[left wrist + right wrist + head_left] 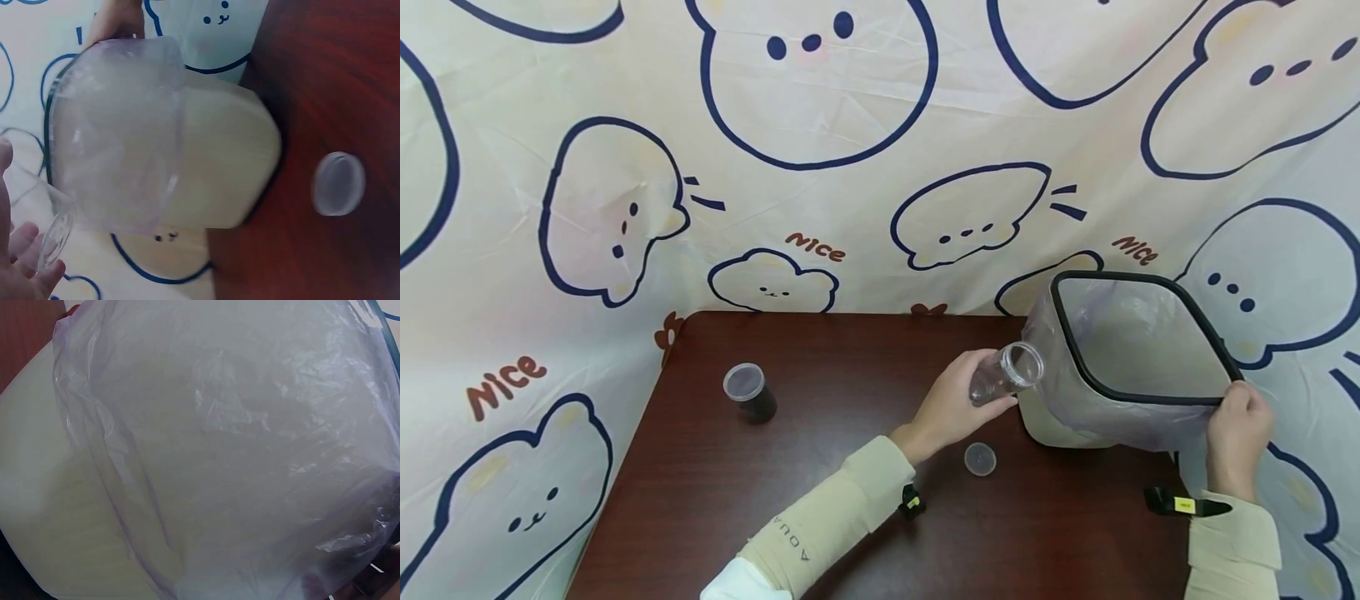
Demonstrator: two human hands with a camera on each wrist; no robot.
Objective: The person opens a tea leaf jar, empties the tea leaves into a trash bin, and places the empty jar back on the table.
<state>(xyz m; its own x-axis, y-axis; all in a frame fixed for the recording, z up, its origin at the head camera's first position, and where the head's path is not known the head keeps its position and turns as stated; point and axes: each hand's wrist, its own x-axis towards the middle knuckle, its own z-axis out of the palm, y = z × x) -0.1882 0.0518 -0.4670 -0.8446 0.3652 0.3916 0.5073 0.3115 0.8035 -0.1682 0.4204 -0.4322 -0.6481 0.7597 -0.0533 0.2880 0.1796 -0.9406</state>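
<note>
My left hand grips a clear plastic jar, tilted with its open mouth toward the bin. In the left wrist view the jar looks see-through, with fingers curled around it. A cream trash bin lined with a thin translucent bag stands at the right, its dark rim on top. On that rim's front right corner my right hand holds on. The right wrist view is mostly filled by the bag. A round clear lid lies on the table below the jar.
A second jar with dark contents and a pale lid stands at the left of the brown table. Behind the table hangs a cream cloth with cartoon outlines. The bin is at the table's back right edge.
</note>
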